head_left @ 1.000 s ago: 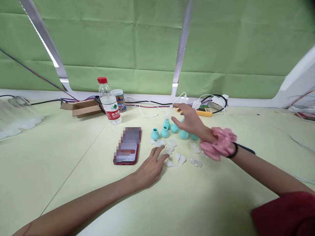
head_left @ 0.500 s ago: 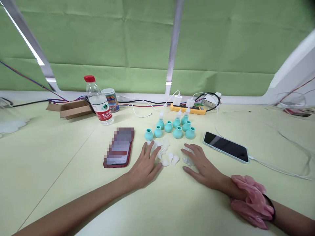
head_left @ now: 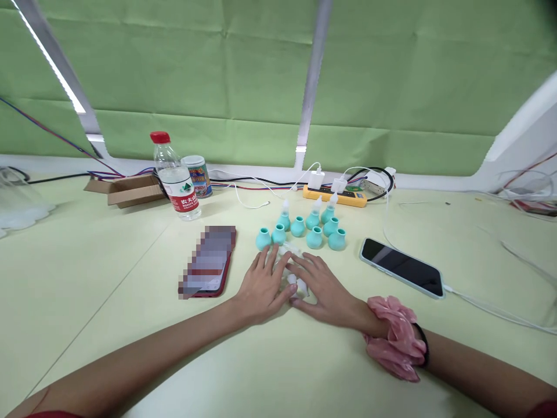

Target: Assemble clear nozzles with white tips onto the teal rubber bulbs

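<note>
My left hand (head_left: 263, 284) lies palm down on the table with fingers spread, over the left side of a small pile of translucent white plastic pieces (head_left: 292, 249). Opposite it, my right hand (head_left: 324, 290) is also palm down and spread, its fingertips close to the left hand's. Between and beneath the hands the pieces are partly hidden. Just behind them stand several turquoise rubber bulbs (head_left: 314, 237). Most of these have open necks; three at the back carry clear pointed tips (head_left: 317, 203). A pink scrunchie (head_left: 394, 337) circles my right wrist.
A phone with a red case (head_left: 209, 261) lies left of the hands, and a charging phone (head_left: 402, 267) to the right. Farther back are a water bottle (head_left: 179, 186), a can (head_left: 198, 174), an open cardboard box (head_left: 134, 191) and a yellow power strip (head_left: 335, 195) with cables.
My right hand has slid left towards my left hand, bringing plastic pieces from the right with it. My left hand has stayed nearly in place. The bulbs stand as before.
</note>
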